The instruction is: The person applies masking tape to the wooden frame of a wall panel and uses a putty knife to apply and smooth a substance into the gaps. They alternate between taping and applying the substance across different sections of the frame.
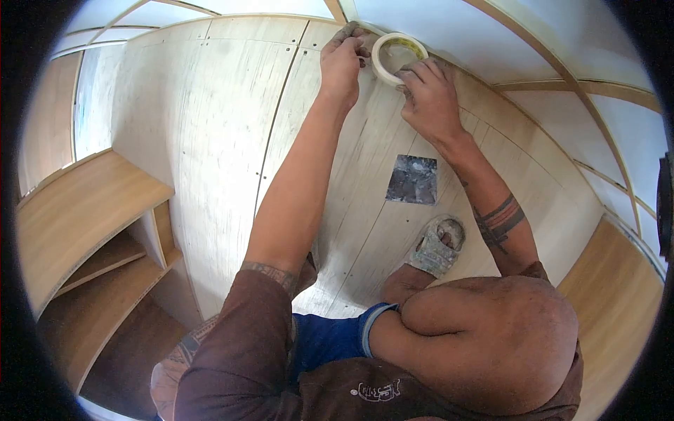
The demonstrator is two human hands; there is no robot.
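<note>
A roll of masking tape (378,68), pale with a yellowish inner face, is tilted up near the foot of the white wall. My right hand (430,92) grips its lower right rim, fingers over the edge. To the left of the roll, my left hand (344,57) is closed at the seam between floor and wall. Its fingertips are bent together there, and what they pinch is too small to make out. Below the right hand a dark square sheet (412,179) with whitish smears lies on the floor.
Wooden battens (540,49) frame the white wall panels (463,35). Open wooden shelving (98,203) stands on the left, and a wooden panel (611,288) on the right. My foot in a dusty sandal (437,249) rests on the pale board floor (217,105).
</note>
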